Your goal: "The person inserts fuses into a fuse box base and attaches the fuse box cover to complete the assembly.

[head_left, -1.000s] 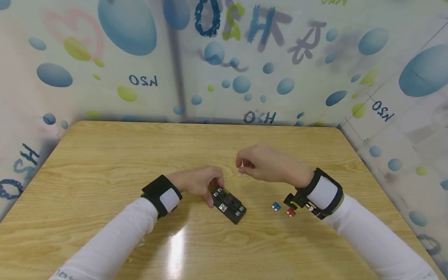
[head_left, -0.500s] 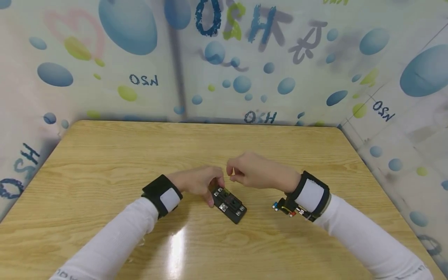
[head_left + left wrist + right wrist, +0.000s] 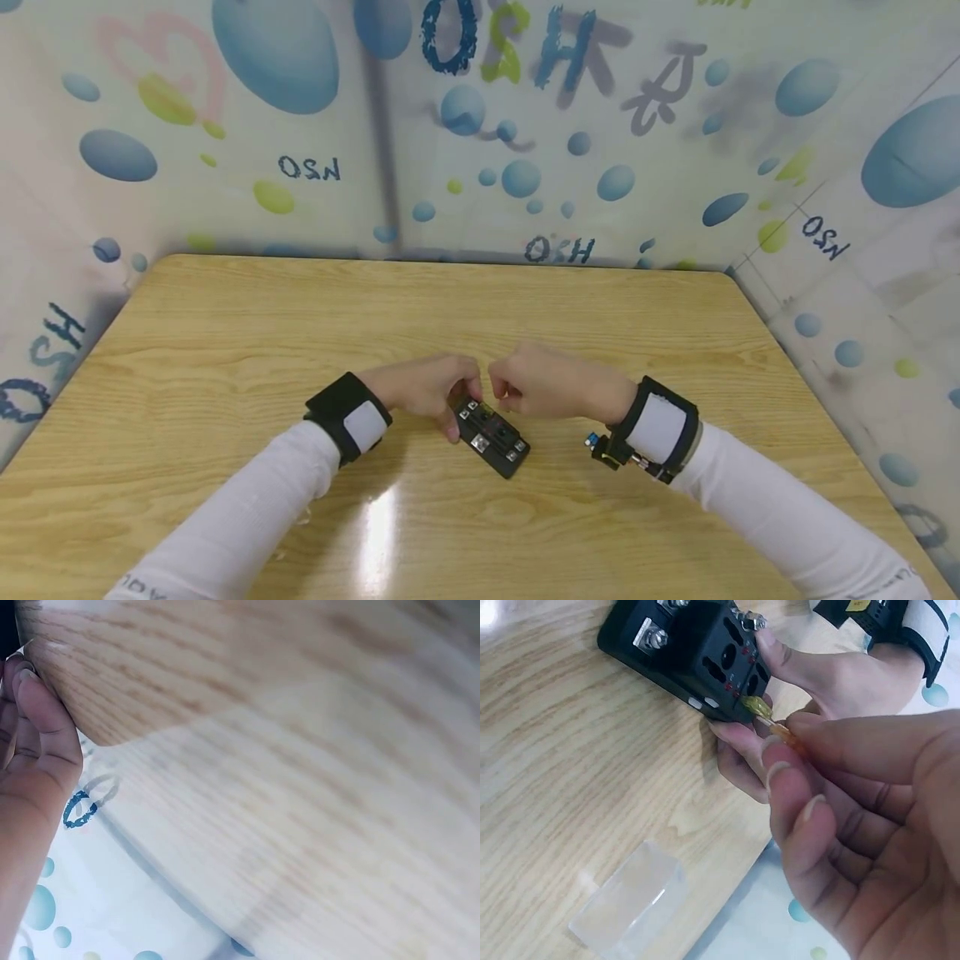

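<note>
1. Loc: block on table, approx mid, long axis 10:30 to 4:30. Can't tell if gripped end is lifted.
2. L hand: at block's 10 o'clock, thumb & fingers either side of that end, holding it.
3. R hand: at block's 2 o'clock, narrow pinch on orange bit, other fingers curled.
4. Orange bit's thin pale end points at yellow bit, which is at block's L-hand end. Can't tell if the two touch.
5. Handling (est.): block prob. hard plastic + metal, stiff, fairly light but could skid on smooth tabletop; best held by its long sides near one end, clear of screws.
6. Orange bit prob. v. light, rigid, easy to drop, thin end maybe bendable; pinch by orange part, fingertips only.
7. Looks: block matte black, rounded corners, raised centre w/ dark slots, small red marks; silver screws both sides. Yellow bit translucent, yellow-green. Orange bit tiny, mostly hidden by fingers.
8. Also: blue bit at block's 3 o'clock, by R wrist.
</note>
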`<state>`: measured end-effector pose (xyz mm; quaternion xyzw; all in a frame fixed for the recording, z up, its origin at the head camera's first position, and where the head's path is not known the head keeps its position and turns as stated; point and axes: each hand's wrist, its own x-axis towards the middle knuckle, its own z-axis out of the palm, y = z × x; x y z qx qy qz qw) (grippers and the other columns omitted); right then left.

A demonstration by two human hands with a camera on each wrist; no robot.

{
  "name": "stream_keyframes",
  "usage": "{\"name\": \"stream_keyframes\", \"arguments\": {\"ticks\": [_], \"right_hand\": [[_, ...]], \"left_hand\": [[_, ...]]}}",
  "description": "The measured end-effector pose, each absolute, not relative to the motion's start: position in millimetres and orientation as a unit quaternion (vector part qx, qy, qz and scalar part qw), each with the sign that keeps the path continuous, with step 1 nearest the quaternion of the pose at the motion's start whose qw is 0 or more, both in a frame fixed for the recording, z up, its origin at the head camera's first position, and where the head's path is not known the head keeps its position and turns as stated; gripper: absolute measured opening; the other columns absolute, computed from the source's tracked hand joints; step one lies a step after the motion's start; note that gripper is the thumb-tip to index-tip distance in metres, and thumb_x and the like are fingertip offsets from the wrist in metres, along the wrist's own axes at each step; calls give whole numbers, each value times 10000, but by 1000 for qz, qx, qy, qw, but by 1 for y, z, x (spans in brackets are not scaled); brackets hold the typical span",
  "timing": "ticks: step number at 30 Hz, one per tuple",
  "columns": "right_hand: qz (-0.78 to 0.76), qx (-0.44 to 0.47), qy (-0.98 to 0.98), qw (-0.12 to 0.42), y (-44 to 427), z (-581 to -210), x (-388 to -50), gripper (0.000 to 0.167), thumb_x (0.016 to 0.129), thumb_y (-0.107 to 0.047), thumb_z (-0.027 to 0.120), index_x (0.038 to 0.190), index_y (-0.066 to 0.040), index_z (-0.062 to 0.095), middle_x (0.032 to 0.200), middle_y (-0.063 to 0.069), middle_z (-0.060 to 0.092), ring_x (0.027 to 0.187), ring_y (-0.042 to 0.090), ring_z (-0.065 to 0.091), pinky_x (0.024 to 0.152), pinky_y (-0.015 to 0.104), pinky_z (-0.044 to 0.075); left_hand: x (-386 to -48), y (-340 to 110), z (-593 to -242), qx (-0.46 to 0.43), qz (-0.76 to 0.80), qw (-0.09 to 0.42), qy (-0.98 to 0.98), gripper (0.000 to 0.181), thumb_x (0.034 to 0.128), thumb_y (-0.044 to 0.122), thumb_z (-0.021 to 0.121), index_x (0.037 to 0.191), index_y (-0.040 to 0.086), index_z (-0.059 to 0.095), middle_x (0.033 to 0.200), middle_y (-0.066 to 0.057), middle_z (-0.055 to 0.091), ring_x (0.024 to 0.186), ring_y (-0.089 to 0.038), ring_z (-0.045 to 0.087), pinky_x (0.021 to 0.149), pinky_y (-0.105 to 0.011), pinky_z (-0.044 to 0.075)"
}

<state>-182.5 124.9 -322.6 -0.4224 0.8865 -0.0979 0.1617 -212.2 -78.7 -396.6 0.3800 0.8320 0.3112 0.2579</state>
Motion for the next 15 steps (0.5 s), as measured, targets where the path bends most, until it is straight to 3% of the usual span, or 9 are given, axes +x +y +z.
{"name": "stream_keyframes", "arguments": {"ticks": [7, 15], "right_hand": [[-81, -437, 885, 143, 127, -332, -179, 82, 847, -108, 700, 786, -143, 659, 637, -96, 569, 567, 21, 435, 517, 165, 329], [-106, -420, 883, 183, 129, -339, -175, 92, 857, -86, 697, 795, -122, 640, 678, -84, 554, 590, 24, 435, 543, 152, 358]], "left_hand": [[-212, -79, -397, 382, 315, 255, 830, 528, 571, 63, 921, 1013, 85, 633, 993, -5, 634, 879, -132, 558, 812, -276, 480], [-214, -79, -399, 386, 314, 251, 830, 527, 572, 78, 926, 1011, 93, 635, 985, 1, 629, 881, -130, 551, 813, -270, 475]]}}
